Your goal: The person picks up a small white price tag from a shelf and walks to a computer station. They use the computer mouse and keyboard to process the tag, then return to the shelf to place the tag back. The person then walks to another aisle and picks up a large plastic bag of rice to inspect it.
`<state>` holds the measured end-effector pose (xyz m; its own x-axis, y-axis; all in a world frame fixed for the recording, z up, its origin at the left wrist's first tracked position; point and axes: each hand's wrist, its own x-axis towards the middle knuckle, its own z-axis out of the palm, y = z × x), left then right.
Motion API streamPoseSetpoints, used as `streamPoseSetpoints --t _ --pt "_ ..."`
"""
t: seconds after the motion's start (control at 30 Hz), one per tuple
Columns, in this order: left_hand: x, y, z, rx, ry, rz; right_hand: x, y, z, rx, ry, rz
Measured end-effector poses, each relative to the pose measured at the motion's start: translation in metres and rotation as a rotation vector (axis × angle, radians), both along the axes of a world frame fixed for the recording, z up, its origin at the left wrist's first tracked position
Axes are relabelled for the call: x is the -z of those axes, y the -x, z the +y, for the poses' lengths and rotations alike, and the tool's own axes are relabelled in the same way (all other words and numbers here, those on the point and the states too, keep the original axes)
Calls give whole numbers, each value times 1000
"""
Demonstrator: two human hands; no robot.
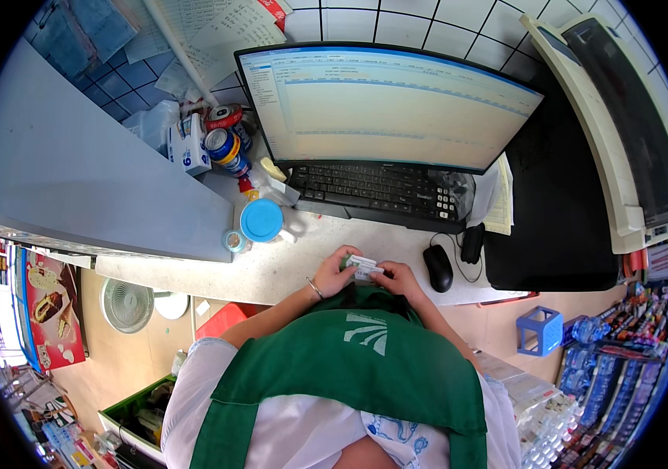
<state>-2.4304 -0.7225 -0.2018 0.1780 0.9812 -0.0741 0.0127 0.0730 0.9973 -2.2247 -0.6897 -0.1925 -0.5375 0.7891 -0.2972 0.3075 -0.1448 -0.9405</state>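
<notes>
Both hands meet at the near edge of the white desk point(193, 271), just above the green apron. My left hand point(334, 272), with a bracelet at its wrist, grips the left part of a small white and green box or packet point(362, 267). The fingers of my right hand point(399, 278) are closed on its right end. Small print covers the item, too small to tell. To the right of my right hand lies a black computer mouse point(438, 268). Farther back, a black keyboard point(363, 190) sits beneath a lit monitor point(381, 108).
Left of the keyboard are a blue-lidded cup point(261, 220), a small jar point(234, 241), drink cans point(225, 146) and a white box point(188, 143). A grey panel point(105, 158) borders the desk's left. A printer point(609, 129) and black surface point(551, 234) occupy the right. A blue stool point(539, 331) stands beyond.
</notes>
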Motion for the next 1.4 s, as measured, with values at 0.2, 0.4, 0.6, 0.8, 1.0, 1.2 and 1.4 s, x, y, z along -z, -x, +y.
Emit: streamPoseSetpoints --t 0.2,0.4,0.6,0.8,1.0,1.2,1.4 --pt "-10 -4 -1 -13 28 -90 0 -1 -1 41 52 47" --pt "13 0 -1 -14 176 -189 9 -5 0 45 71 26" --pt "18 0 -1 -21 178 -148 13 -4 -2 84 49 60" --pt "17 0 -2 -34 181 -146 11 -2 -4 116 70 137" --pt "24 0 -3 -16 146 -91 3 -2 -3 102 45 95" --pt "26 -1 -4 25 212 -118 -1 -5 -2 85 46 -6" --pt "24 0 -3 9 195 -123 -9 -9 -5 266 -393 -79"
